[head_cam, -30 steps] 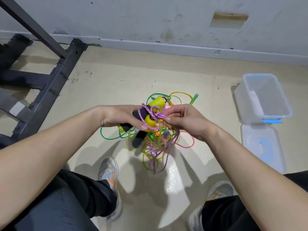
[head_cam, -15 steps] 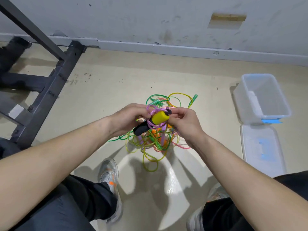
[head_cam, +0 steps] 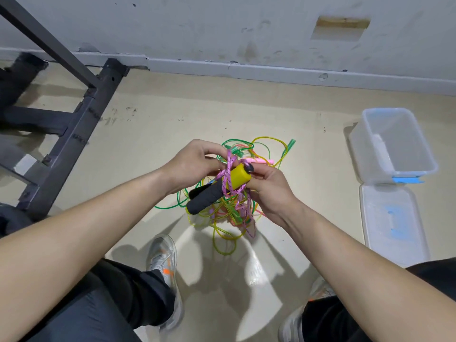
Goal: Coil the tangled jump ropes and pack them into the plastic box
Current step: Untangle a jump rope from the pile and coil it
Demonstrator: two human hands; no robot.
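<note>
A tangle of green, yellow and pink jump ropes [head_cam: 228, 213] hangs and lies on the floor in the middle of the head view. A yellow-and-black handle [head_cam: 222, 186] sits on top of the tangle, with a purple braided rope [head_cam: 230, 169] wound around it. My right hand [head_cam: 267, 191] grips the yellow end of the handle. My left hand [head_cam: 192, 164] pinches the purple rope just above the handle. The clear plastic box [head_cam: 417, 169] stands open on the floor at the right, with nothing in it.
The box's lid [head_cam: 392, 223] lies flat on the floor just in front of the box. A dark metal frame [head_cam: 74, 124] stands at the left by the wall. My legs and two shoes [head_cam: 162, 260] are below the tangle.
The handle has turned so its yellow end points up-right toward my right hand. Both hands have closed in on it and lifted the purple rope higher above the tangle.
</note>
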